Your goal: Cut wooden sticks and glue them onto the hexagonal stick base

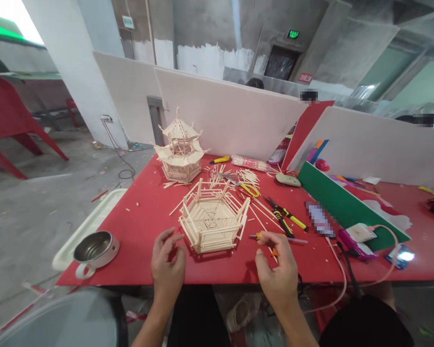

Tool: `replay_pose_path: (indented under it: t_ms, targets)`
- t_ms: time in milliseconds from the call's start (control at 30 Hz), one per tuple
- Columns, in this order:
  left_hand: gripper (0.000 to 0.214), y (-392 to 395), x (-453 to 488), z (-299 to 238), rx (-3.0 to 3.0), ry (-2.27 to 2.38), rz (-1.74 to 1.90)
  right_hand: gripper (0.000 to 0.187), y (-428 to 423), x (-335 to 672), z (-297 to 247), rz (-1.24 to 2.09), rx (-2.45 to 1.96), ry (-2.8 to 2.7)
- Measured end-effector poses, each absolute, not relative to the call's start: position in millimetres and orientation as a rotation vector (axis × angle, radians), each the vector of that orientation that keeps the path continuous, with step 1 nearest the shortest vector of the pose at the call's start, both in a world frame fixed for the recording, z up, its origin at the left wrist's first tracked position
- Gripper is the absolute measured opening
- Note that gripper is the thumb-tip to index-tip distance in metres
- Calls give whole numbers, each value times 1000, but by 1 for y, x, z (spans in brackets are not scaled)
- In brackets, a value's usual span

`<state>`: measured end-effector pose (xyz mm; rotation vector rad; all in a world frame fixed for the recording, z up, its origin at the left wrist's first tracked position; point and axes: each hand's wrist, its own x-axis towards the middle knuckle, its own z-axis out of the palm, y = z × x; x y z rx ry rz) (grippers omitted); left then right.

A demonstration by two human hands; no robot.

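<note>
A six-sided base built from thin wooden sticks, with a low railing and posts, stands on the red tabletop in front of me. Left of it is my left hand, fingers curled but apart, holding nothing. My right hand hovers on the other side, thumb and fingers spaced apart around air. Just beyond its fingers lies a thin tool with an orange-yellow handle, partly hidden by the hand. Farther back rises a pagoda model made of sticks.
Loose sticks, yellow-handled scissors, pliers and a yellow cutter lie behind the base. A metal mug stands at the left front. To the right are a phone, a cable and a green board.
</note>
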<state>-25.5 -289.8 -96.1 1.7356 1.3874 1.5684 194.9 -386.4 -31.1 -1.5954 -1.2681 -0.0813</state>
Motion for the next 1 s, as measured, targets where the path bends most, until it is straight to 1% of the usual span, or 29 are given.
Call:
replay_pose_path:
  t_ms: [133, 400, 500, 600, 667, 800, 1000]
  targets:
    - [17, -290, -24, -91, 1775, 1399, 1577, 26, -381, 203, -30, -55, -1626, -1260]
    - [22, -288, -27, -91, 1807, 1413, 1551, 16, -379, 229, -42, -132, -1726, -1281]
    - [23, -289, -26, -90, 1743, 1415, 1563, 20, -370, 254, -41, -61, -1867, -1409]
    - [22, -288, -23, -88, 1710, 1414, 1613, 23, -343, 282, -33, 49, -2029, -1591]
    - [21, -286, -20, -87, 1714, 1429, 1648, 21, -321, 296, -28, 131, -2179, -1738]
    - [20, -281, -18, -91, 1646, 1445, 1716, 12, -290, 310, -27, 228, -2280, -1856]
    - [19, -281, -17, -96, 1644, 1457, 1721, 12, -284, 312, -40, 273, -2354, -1961]
